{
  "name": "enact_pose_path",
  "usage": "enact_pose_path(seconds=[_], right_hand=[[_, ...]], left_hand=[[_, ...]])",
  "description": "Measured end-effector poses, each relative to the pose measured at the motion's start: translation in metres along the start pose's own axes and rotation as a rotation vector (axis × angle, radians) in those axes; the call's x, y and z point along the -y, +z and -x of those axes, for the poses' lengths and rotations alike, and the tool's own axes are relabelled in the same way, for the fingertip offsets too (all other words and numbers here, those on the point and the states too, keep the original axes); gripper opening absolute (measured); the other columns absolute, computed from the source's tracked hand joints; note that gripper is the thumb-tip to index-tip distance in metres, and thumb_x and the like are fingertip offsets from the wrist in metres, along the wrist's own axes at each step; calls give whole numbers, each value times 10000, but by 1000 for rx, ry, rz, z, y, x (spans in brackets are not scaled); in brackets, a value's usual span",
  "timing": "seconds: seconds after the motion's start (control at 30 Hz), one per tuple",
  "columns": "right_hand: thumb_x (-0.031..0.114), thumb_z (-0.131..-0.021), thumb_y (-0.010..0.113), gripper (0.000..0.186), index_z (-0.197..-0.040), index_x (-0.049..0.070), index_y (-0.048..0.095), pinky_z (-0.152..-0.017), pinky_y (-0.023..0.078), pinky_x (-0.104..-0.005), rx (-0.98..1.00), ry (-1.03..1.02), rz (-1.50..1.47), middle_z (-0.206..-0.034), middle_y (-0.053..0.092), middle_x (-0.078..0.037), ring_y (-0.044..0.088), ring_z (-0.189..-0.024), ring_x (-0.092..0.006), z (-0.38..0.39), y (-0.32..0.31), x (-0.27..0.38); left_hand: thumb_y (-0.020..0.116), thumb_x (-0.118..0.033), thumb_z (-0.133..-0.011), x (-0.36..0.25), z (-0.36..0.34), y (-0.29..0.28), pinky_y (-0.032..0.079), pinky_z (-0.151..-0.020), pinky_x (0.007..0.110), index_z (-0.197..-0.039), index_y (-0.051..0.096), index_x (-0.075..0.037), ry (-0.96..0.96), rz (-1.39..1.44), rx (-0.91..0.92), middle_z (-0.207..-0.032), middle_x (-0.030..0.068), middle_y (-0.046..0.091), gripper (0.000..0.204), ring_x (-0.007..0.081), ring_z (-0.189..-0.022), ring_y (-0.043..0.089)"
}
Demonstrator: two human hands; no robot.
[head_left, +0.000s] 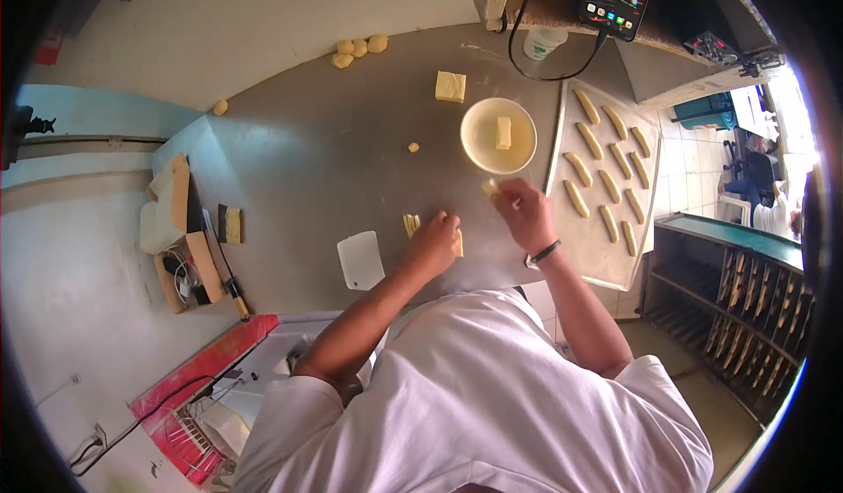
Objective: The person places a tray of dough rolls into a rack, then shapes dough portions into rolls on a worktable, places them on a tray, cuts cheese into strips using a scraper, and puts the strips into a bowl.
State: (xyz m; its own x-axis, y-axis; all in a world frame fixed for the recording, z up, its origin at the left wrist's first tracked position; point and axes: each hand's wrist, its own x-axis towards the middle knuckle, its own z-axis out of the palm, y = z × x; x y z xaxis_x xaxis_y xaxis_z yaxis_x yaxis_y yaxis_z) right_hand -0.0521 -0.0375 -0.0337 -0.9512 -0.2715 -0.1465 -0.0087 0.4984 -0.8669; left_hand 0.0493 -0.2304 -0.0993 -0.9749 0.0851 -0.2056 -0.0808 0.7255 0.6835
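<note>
My right hand (pixel 524 214), with a dark band at the wrist, pinches a small pale yellow piece (pixel 490 187) just below the white bowl (pixel 465 135). Inside the bowl lies a pale yellow block (pixel 503 133). Over several pale yellow strips (pixel 411 223) on the worktop, my left hand (pixel 433 245) is closed, fingers bent down; whatever its fingertips grip is hidden. Left of that hand lies a white plastic scraper (pixel 361 260). A square pale yellow slab (pixel 450 86) sits beyond the bowl, and a small dough ball (pixel 414 147) lies mid-table.
On the right, a tray (pixel 583 260) carries several dough sticks in rows. Dough balls (pixel 360 48) line the far edge. Cardboard boxes (pixel 189 269) and a wooden-handled tool (pixel 237 298) stand at left. A phone (pixel 617 0) hangs above, its cable dangling. A rack (pixel 746 291) is at far right.
</note>
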Motion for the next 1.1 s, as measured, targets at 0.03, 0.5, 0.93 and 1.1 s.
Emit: enact_pose_path(seconds=[0.03,0.5,0.93,1.1], right_hand=[[113,-890,738,174,-1045,33,738,-759,564,-346,-59,27,-18,-869,736,-106,713,-795,-223,-12,-2,11],[265,-843,761,432,-1235,93,702,-1040,483,-479,10,-421,449,-1180,691,-168,624,-1173,-384,-218,11,5],[212,-876,788,639,-1442,67,528,-960,534,-326,316,-11,0,-1201,692,-114,672,-1097,-215,-266,15,6],[77,-927,746,672,-1528,38,448,-992,523,-334,196,50,-372,-1269,659,-98,645,-1137,-170,-170,-38,-10]], left_hand=[[668,-54,-874,3,-2,-1,538,-847,487,-952,632,-39,-34,-51,71,-1042,159,630,87,382,-983,644],[660,-95,-892,-48,-42,-72,531,-749,495,-864,618,-48,120,170,187,-864,155,676,69,376,-842,674],[653,-61,-908,-14,-198,-77,550,-880,469,-1011,722,-26,358,-204,102,-983,177,719,129,364,-997,691],[650,-30,-878,-25,-202,-84,547,-931,454,-1073,733,-20,382,-263,64,-1066,166,715,213,350,-1065,675]])
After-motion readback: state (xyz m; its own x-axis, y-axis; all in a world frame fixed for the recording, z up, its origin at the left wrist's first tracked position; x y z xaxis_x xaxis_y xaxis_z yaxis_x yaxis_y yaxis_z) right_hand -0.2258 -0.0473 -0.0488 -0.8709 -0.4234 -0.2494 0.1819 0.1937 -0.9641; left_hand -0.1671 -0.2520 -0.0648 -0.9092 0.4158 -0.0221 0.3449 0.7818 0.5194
